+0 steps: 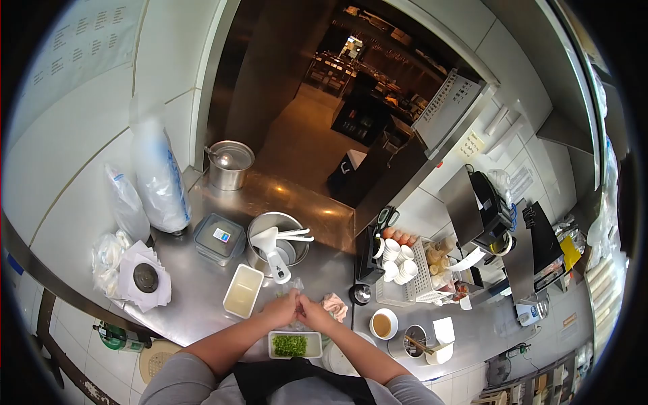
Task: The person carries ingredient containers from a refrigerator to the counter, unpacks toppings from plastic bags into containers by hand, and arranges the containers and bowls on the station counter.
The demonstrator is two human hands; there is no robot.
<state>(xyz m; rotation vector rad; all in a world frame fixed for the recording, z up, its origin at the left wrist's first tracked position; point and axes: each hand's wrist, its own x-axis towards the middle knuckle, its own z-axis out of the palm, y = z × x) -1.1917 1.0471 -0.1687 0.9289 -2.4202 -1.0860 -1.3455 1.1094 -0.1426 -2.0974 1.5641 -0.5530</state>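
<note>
My left hand [287,308] and my right hand [310,311] meet over the steel counter, fingers closed together. Thin clear plastic, seemingly a bag [291,286], shows just beyond and below them, gathered in the fingers. Directly under my wrists stands a white rectangular container [313,345] with chopped green herbs [290,345]. To the left is another white container [244,291] with a pale bottom. A crumpled pinkish cloth [334,306] lies right of my right hand. Behind my hands, a steel pot [277,221] holds white-handled utensils [273,253].
A lidded plastic box [220,239], a steel canister [230,165] and plastic-wrapped stacks [160,182] stand at the left and back. On the right are a bowl of brown sauce [384,324], a steel pot with utensils [413,341], white cups [398,260] and a white basket [424,278].
</note>
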